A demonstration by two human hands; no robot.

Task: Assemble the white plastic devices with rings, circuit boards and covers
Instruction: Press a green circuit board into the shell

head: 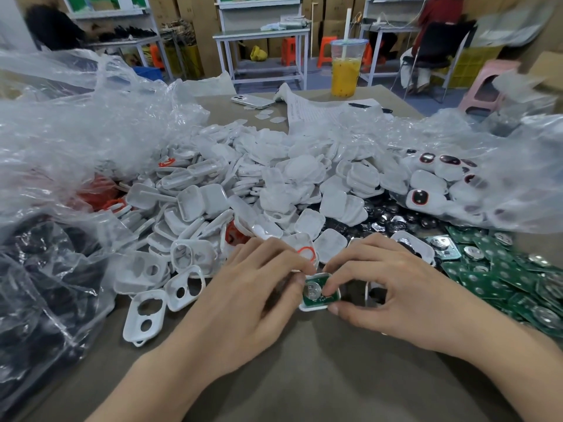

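White shell (307, 308) holding a green circuit board (316, 296) was pinched by both hands over the bench (304, 379): left hand (253, 287) at its 9 o'clock, right hand (393, 284) at 3 o'clock, heap of covers (243, 193) at 12.

Head-worn camera is looking forward and down
The wide-angle view is sitting close over the counter (289, 376), framing the left hand (243, 287) and right hand (396, 284) low at centre, reaching to distant workbenches (262, 33).

Shell pile (243, 190) behind hands; circuit boards (499, 281) right.
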